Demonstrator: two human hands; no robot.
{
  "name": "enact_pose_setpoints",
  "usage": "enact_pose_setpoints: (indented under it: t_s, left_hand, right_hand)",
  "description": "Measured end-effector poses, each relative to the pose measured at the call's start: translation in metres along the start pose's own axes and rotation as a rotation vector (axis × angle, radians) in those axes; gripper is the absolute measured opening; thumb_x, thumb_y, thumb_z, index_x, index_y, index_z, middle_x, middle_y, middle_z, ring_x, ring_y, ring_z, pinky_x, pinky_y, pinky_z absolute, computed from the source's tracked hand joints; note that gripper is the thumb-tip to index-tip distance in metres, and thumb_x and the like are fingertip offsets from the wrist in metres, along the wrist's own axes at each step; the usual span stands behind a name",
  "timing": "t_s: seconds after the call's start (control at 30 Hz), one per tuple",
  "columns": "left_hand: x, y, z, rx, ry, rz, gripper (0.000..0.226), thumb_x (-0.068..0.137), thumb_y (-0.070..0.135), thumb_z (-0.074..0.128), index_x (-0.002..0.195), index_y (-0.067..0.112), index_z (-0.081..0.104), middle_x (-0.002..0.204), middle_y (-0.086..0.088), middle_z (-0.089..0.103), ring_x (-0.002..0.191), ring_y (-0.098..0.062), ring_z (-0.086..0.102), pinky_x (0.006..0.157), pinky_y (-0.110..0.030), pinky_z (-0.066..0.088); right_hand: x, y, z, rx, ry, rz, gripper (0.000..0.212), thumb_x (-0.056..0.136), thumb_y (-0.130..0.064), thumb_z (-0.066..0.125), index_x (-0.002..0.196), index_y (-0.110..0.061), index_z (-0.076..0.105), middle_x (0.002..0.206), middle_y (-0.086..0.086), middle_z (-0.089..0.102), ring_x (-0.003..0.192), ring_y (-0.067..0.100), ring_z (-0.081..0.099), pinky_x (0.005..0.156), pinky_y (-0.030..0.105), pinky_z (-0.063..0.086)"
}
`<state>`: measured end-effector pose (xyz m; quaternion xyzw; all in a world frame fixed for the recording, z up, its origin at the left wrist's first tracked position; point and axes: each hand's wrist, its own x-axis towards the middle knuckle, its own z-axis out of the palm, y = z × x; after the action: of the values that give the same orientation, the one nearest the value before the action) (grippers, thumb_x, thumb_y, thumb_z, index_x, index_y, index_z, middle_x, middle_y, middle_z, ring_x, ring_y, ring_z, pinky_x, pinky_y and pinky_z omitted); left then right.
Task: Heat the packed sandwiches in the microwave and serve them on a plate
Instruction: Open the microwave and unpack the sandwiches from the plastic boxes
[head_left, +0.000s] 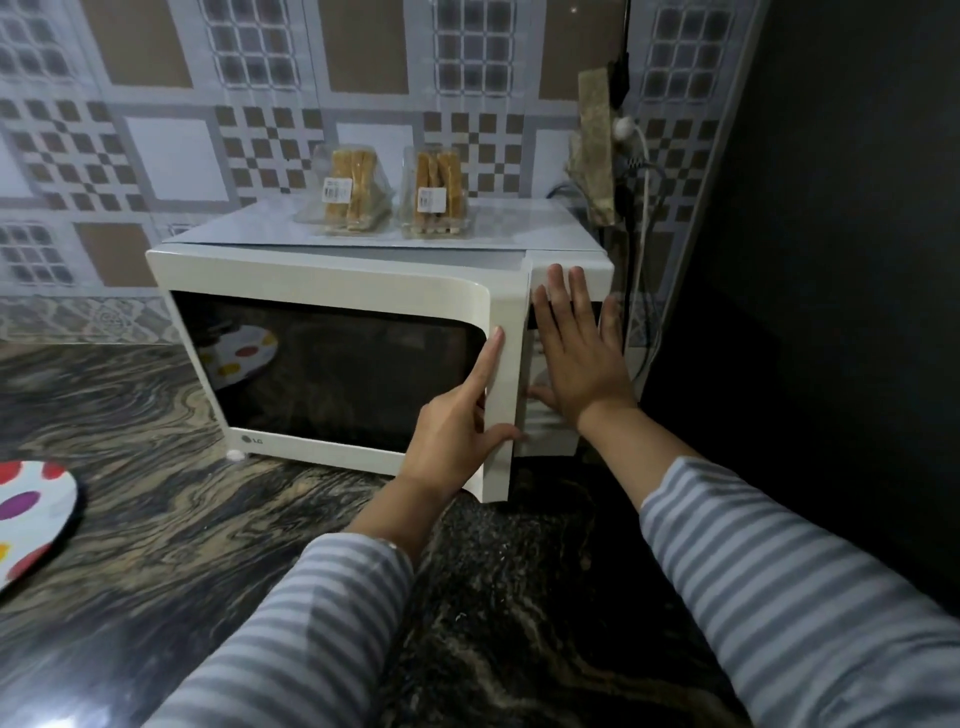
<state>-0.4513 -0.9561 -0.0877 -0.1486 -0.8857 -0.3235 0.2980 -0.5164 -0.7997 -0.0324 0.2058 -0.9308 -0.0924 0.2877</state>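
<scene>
the left hand (457, 431) is gripping the free edge of the microwave door (332, 358): its index finger is lying straight up along the white door frame, its thumb is hooking round the door's right edge, and the other fingers are curling behind the edge, out of sight. the door is standing slightly ajar, its right edge swinging out from the body of the white microwave (566, 260). the right hand (576, 353) is lying flat with its fingers straight and spread, pressing against the control panel (545, 421) just right of the door gap, and it is holding nothing. both arms are wearing grey and white striped sleeves (810, 587).

two clear plastic packs of sandwiches are standing side by side on top of the microwave, toward the back near the tiled wall (171, 156): the left sandwich pack (347, 191) and the right sandwich pack (435, 193), each showing a white price label on its front. they are sitting near each other but not touching.

a white plate with coloured dots (31, 514) is lying on the dark marbled countertop (171, 519) at the far left, well apart from the microwave, and its reflection is showing in the dark door glass. a white cable (645, 218) is hanging down the wall to the right of the microwave.
</scene>
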Motion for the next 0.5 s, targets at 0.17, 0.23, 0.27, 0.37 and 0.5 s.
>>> enact_pose_setpoints:
  t_s: [0.17,0.23,0.27,0.37,0.5]
  left_hand:
    - [-0.013,0.013,-0.023,-0.116,-0.014,0.017,0.100,0.084,0.029,0.070,0.143,0.057,-0.005,0.088,0.002,0.059,0.072,-0.011,0.059,0.071,-0.038,0.054]
    - [-0.018,0.019,-0.038,-0.005,0.113,0.020,0.081,0.091,0.034,0.060,0.148,0.046,0.004,0.098,0.005,0.057,0.080,-0.010,0.059,0.070,-0.041,0.055]
    - [-0.019,0.022,-0.047,0.075,0.192,0.011,0.072,0.094,0.034,0.054,0.150,0.041,0.010,0.105,0.004,0.055,0.086,-0.013,0.058,0.069,-0.042,0.055]
    - [-0.010,0.029,-0.069,0.331,0.391,-0.022,0.060,0.095,0.035,0.049,0.149,0.026,0.025,0.128,-0.005,0.044,0.112,-0.024,0.048,0.087,-0.042,0.049]
    - [0.020,0.040,-0.086,0.458,0.275,-0.146,0.061,0.097,0.047,0.034,0.152,0.025,0.016,0.158,-0.001,0.020,0.147,-0.020,0.010,0.116,-0.051,0.013]
  right_hand:
    - [-0.014,0.003,-0.024,0.209,0.100,-0.035,0.079,0.094,-0.023,0.050,0.152,-0.017,-0.003,0.160,0.004,-0.012,0.146,0.022,-0.014,0.115,0.055,-0.005]
    - [-0.022,0.002,-0.038,0.365,0.219,-0.010,0.058,0.098,-0.020,0.041,0.151,-0.018,0.019,0.160,0.005,0.012,0.148,0.021,0.003,0.117,0.053,0.004]
    - [-0.025,0.001,-0.045,0.447,0.263,0.011,0.051,0.099,-0.020,0.037,0.149,-0.019,0.025,0.158,0.006,0.019,0.147,0.021,0.009,0.118,0.052,0.005]
    - [-0.026,-0.001,-0.062,0.549,0.298,0.014,0.048,0.100,-0.028,0.029,0.148,-0.022,0.027,0.157,0.006,0.022,0.147,0.020,0.011,0.118,0.051,0.004]
    - [-0.024,-0.003,-0.066,0.406,0.136,-0.036,0.057,0.098,-0.049,0.019,0.151,-0.033,0.007,0.161,0.003,-0.003,0.147,0.018,-0.010,0.115,0.050,-0.009]
